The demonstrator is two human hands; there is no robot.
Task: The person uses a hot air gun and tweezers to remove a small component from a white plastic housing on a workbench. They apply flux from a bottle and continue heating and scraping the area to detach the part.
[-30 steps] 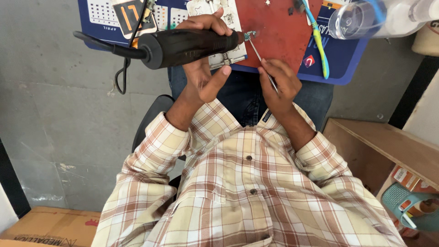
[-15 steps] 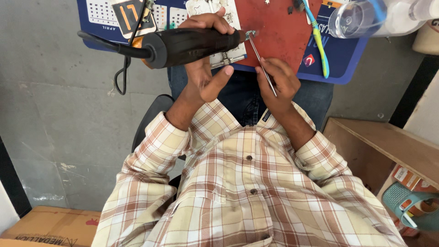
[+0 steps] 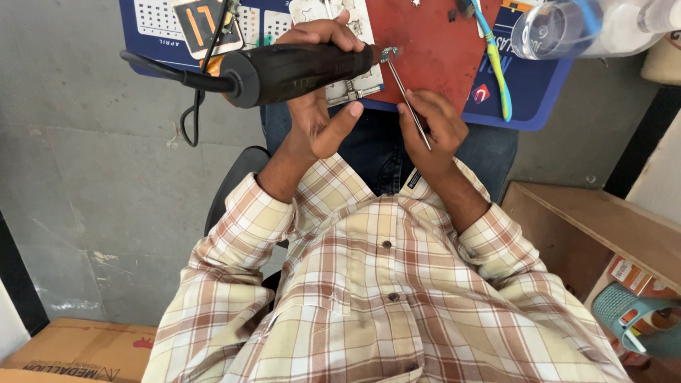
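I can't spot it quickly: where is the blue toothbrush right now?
In the head view the blue toothbrush lies at the upper right, across the red mat, just beyond the right hand and left of the clear plastic bottle.

Single head view — looks steeply down, close over own chest and lap, work board (image 3: 440, 50) at top edge.
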